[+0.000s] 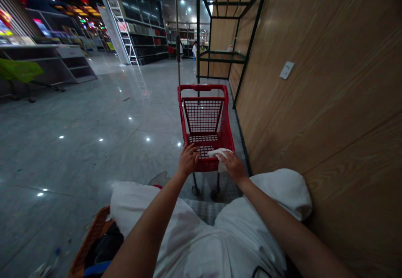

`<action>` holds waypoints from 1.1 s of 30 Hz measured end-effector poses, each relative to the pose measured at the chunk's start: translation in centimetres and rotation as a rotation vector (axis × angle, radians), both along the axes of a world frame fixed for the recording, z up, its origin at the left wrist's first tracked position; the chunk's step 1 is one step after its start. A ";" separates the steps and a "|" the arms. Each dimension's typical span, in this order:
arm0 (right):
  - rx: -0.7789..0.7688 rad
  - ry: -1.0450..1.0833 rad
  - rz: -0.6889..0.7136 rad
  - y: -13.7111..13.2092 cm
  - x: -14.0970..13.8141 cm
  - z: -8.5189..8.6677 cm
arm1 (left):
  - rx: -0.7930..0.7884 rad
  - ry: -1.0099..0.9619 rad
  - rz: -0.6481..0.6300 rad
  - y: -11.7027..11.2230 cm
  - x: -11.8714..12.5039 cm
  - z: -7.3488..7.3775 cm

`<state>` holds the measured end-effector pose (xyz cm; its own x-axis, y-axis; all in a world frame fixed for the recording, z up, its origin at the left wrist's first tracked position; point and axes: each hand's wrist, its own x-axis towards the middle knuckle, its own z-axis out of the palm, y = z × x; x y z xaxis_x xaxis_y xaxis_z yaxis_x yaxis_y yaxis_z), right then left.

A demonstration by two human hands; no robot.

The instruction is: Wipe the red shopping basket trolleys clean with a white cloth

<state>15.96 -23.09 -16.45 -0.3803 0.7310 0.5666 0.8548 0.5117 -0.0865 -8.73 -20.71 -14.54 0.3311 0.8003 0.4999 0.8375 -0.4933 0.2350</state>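
A small red plastic shopping cart [204,117] stands in front of my knees, its handle bar at the far side and its near end toward me. My left hand [189,160] lies on the near left corner of the basket rim, fingers stretched out and holding nothing. At the near right corner, my right hand [233,165] grips a crumpled white cloth [220,152] and presses it to the rim. Part of the cloth hangs below the fingers. Whether it is fabric or paper I cannot tell.
Close on my right rises a wood-panelled wall [329,102] with a socket [287,70]. Behind the cart are a thin upright pole [177,18] and a dark metal rack [222,56]. An orange basket [91,240] holding dark items sits at my lower left. Farther left is a green chair [19,69].
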 end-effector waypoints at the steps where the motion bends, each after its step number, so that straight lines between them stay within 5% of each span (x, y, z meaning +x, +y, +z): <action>1: -0.014 0.014 -0.018 -0.1 -0.3 0.1 | -0.002 -0.025 0.017 0.0 0.5 -0.2; 9: -0.074 0.044 0.049 0.6 -8.8 0.8 | -0.028 -0.038 0.050 1.4 2.0 -0.2; 13: -0.041 -0.029 0.087 1.6 -4.5 1.0 | -0.063 0.035 0.007 2.7 1.1 0.6; 18: -0.049 -0.035 -0.034 3.5 2.1 1.4 | -0.101 0.073 0.093 3.9 1.9 1.2; 27: -0.131 -0.040 -0.002 4.8 -6.3 1.4 | -0.134 0.162 0.109 4.9 4.4 1.5; 33: -0.135 -0.054 -0.003 5.2 0.6 1.5 | -0.110 0.146 0.040 4.9 3.1 1.2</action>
<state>16.53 -17.86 -14.93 -0.4048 0.8006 0.4418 0.8617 0.4956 -0.1085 -5.61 -15.83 -13.33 0.3605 0.8613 0.3581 0.8850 -0.4371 0.1604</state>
